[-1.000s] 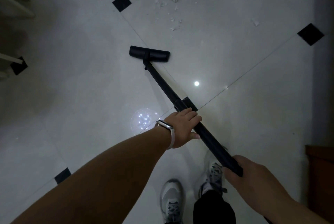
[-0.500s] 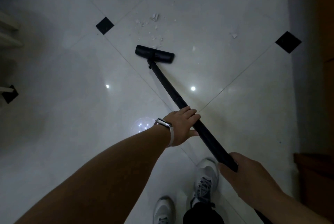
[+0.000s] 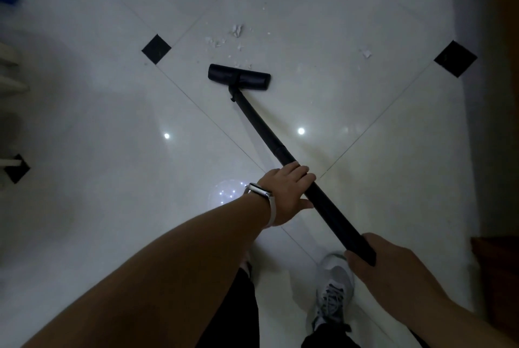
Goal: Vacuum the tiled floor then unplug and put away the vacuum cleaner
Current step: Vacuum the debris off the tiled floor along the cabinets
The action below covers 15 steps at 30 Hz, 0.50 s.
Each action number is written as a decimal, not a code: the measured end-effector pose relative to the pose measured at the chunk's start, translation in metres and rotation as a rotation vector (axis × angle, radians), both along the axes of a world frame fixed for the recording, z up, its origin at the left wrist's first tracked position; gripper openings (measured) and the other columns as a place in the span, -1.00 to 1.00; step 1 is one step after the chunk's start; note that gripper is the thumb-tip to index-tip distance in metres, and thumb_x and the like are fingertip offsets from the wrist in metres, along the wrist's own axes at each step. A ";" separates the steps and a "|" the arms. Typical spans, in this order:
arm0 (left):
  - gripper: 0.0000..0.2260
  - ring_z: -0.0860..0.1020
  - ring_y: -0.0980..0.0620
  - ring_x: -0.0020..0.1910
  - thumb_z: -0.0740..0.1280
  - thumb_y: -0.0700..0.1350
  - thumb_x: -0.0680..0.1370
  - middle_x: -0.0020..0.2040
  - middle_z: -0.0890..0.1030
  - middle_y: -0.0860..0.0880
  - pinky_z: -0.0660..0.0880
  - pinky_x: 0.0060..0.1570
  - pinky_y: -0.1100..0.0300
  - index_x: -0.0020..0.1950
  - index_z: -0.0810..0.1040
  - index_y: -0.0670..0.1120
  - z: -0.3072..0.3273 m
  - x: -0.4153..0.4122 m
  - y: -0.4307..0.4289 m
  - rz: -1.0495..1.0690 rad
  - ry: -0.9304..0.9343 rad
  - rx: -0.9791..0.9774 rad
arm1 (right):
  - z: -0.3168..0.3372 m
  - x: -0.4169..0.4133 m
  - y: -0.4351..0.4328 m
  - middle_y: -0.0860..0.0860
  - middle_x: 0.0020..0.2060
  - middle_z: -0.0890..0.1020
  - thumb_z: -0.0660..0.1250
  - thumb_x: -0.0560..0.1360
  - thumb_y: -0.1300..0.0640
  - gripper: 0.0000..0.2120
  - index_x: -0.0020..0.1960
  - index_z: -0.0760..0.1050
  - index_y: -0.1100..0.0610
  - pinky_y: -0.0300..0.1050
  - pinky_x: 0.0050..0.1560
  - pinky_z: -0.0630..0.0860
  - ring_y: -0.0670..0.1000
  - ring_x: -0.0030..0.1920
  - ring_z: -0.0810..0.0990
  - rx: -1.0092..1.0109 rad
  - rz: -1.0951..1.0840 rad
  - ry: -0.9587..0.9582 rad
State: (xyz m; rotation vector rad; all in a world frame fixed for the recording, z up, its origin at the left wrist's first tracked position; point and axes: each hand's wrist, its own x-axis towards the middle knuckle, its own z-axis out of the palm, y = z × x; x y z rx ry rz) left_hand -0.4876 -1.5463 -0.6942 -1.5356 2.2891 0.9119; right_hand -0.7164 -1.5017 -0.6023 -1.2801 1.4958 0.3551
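Step in hand: vacuuming. Your left hand point(image 3: 289, 193) curls over the wand point(image 3: 260, 126) midway; your right hand point(image 3: 376, 260) grips its upper end. The floor head point(image 3: 239, 77) sits flat on the tiled floor point(image 3: 112, 100), white scraps point(image 3: 224, 42) just beyond at 12 o'clock. Next move, likely: push forward over them.

Over the last 1 second the vacuum head point(image 3: 238, 77) has slid forward across the floor point(image 3: 112, 207). It started well short of the white scraps point(image 3: 237, 30), and now its front edge touches the nearest crumbs. It began well behind the black inset tile point(image 3: 156, 48) and now lies almost level with it. The person has stepped after it: 2 shoes stood side by side before, and now only the right shoe point(image 3: 332, 288) shows fully, the other nearly hidden under the left forearm. The left hand point(image 3: 286, 193) and right hand point(image 3: 393, 266) have travelled forward with the tube point(image 3: 258, 120).
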 end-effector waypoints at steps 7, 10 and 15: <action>-0.46 0.14 -0.11 0.52 0.18 0.18 0.61 0.52 0.25 -0.07 0.24 0.42 -0.03 0.52 0.21 -0.03 0.000 0.028 -0.026 -0.046 -0.026 -0.015 | 0.003 0.029 -0.017 0.04 -0.38 0.56 0.27 0.56 -0.14 -0.80 -0.13 0.43 -0.04 -0.17 -0.39 0.39 -0.01 -0.43 0.51 -0.047 0.011 -0.005; -0.46 0.13 -0.10 0.52 0.17 0.18 0.61 0.52 0.24 -0.07 0.24 0.41 -0.03 0.52 0.20 -0.03 0.000 0.035 -0.033 -0.050 -0.027 -0.014 | 0.003 0.036 -0.023 0.04 -0.39 0.57 0.26 0.56 -0.15 -0.79 -0.13 0.42 -0.04 -0.19 -0.41 0.39 -0.02 -0.43 0.52 -0.063 0.044 0.020; -0.46 0.14 -0.11 0.52 0.20 0.16 0.60 0.52 0.25 -0.07 0.23 0.43 -0.03 0.51 0.21 -0.04 0.001 0.046 -0.037 -0.047 -0.016 -0.010 | 0.002 0.048 -0.028 0.03 -0.39 0.57 0.26 0.57 -0.14 -0.80 -0.16 0.41 -0.06 -0.22 -0.42 0.39 -0.06 -0.46 0.50 -0.050 0.034 0.032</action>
